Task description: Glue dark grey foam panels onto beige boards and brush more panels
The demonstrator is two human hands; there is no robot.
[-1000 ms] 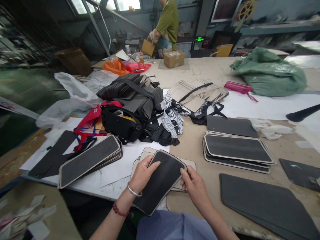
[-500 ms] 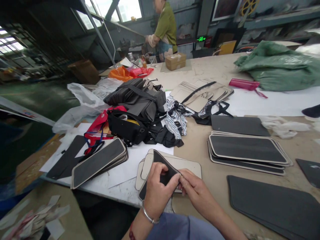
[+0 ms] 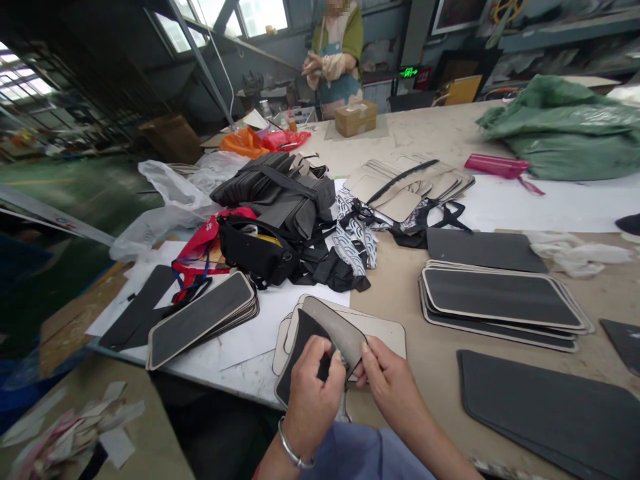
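Note:
At the table's near edge both my hands grip one black fabric panel (image 3: 306, 333) with a beige rim. My left hand (image 3: 313, 393) curls over its lower middle, fingers closed on it. Pinching the panel's right edge, my right hand (image 3: 387, 380) folds that edge up, so its grey underside (image 3: 340, 330) shows. Beneath the panel lies a small stack of beige backing boards (image 3: 383, 330). A metal bangle circles my left wrist.
Long black panels are stacked at left (image 3: 203, 320) and right (image 3: 500, 297). A large dark sheet (image 3: 545, 407) lies at the near right. Black bags and straps (image 3: 277, 213) are heaped in the middle. A person in a green top (image 3: 337, 57) stands at the far end.
The panel lay flat in both hands a second ago. My hands have come together on it and its right edge is now peeled up. The far person has turned to face this way.

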